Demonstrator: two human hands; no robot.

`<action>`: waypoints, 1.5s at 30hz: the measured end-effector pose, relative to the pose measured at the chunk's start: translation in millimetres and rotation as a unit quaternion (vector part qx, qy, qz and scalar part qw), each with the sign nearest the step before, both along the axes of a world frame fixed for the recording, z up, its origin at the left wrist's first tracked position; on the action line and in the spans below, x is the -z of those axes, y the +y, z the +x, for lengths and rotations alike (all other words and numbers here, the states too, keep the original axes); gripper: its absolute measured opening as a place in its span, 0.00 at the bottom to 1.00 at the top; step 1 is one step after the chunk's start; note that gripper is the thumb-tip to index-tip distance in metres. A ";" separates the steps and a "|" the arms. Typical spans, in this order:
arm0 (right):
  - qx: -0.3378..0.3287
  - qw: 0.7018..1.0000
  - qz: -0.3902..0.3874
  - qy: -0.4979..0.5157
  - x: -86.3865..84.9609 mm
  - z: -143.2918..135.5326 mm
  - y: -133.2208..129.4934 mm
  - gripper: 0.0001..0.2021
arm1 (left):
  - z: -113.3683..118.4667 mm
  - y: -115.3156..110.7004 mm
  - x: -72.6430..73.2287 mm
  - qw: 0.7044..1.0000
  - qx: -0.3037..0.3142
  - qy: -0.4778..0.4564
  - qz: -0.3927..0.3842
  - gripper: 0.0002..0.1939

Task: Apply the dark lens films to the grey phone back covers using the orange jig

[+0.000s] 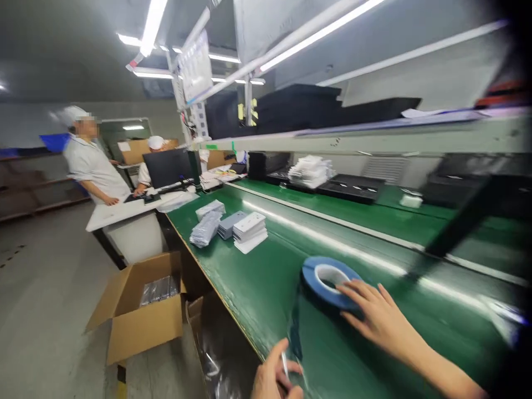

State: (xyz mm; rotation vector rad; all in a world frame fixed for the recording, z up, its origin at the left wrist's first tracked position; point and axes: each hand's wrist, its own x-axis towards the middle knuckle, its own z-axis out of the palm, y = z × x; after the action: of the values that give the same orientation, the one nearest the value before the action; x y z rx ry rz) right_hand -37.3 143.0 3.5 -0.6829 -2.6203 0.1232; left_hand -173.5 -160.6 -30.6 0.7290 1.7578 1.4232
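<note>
A blue roll with a white core lies on the green bench top. My right hand rests at the roll's right side, fingers spread, with fingertips at the core and the outer edge. From the roll a dark strip runs down toward my left hand at the bottom of the view. The fingers of my left hand are curled round a small, thin, shiny object, too blurred to name.
Stacks of white cards and wrapped bundles sit farther up the bench. Black trays line its back under a shelf. An open cardboard box stands at the left. Beyond are a monitor and people in white.
</note>
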 end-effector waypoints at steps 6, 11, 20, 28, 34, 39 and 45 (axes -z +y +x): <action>0.027 0.981 -0.181 0.068 -23.7 6.8 -87.1 0.19 | -12.3 -0.2 -15.3 0.999 0.031 -0.017 0.013 0.38; -0.016 0.937 -0.332 0.107 -21.9 -19.5 -146.5 0.15 | -29.6 14.7 -17.3 0.996 0.061 -0.069 0.000 0.42; -0.046 0.933 -0.347 0.085 -19.7 -32.5 -157.2 0.19 | -37.3 16.5 -20.4 0.992 0.099 -0.071 0.036 0.24; -0.040 0.938 -0.334 0.083 -30.3 -18.0 -160.3 0.18 | -28.1 16.5 -32.0 0.993 0.092 -0.056 0.038 0.25; -0.047 0.930 -0.351 0.097 -40.0 -7.8 -154.4 0.10 | -17.6 17.3 -35.1 0.996 0.076 -0.008 0.035 0.22; -0.030 0.911 -0.379 0.158 -67.1 53.9 -159.3 0.06 | -16.1 14.4 -38.6 0.995 0.051 0.083 -0.004 0.24; 0.127 0.861 -0.423 0.253 -56.6 164.3 -148.6 0.15 | 27.5 19.6 -70.3 0.911 -0.176 0.353 0.120 0.24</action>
State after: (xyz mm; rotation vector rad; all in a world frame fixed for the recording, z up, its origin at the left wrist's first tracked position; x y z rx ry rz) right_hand 127.0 -5.6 60.1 -1.0777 -1.8593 1.2391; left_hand -146.0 -141.0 39.7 1.2171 2.3780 1.7790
